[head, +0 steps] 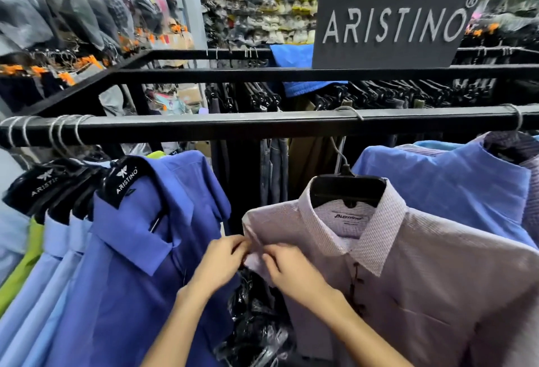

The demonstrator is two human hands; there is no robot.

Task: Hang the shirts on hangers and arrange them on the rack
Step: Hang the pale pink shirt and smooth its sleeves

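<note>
A pale lilac shirt [423, 279] hangs on a black hanger [348, 188] whose wire hook sits over the black rack rail [233, 126]. My left hand [218, 261] and my right hand [287, 267] both pinch the fabric at the shirt's left shoulder edge, fingers curled on it. To the left, a dark blue shirt [140, 250] hangs on a branded black hanger [125, 181], with several lighter blue shirts and a green one behind it. To the right hangs a mid-blue shirt [452, 191].
A grey brand sign [393, 19] stands on the rack's upper bar. Dark trousers [262, 95] hang on the rails behind. Crumpled black plastic wrapping [256, 317] lies below my hands. Shelves of bagged goods fill the background.
</note>
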